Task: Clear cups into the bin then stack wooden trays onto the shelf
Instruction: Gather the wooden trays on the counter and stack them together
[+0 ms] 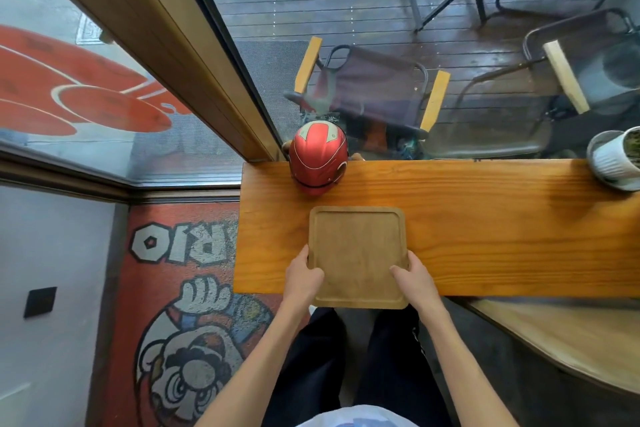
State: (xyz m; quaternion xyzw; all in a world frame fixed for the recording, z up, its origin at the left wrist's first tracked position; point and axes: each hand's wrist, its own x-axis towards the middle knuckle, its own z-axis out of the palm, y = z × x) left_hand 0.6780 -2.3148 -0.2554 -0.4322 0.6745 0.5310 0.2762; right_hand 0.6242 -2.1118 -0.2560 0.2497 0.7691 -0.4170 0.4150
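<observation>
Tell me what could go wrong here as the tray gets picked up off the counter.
1. The wooden tray already overhangs the near edge of the counter; the left hand and right hand grip only its near corners, so the far end could dip.
2. The red helmet sits just beyond the tray's far edge; pushing forward could knock it.

Head-worn, looking steeply down and forward over a counter [485,229] by a window [346,10]; close, wide-angle, forearms entering from below.
</observation>
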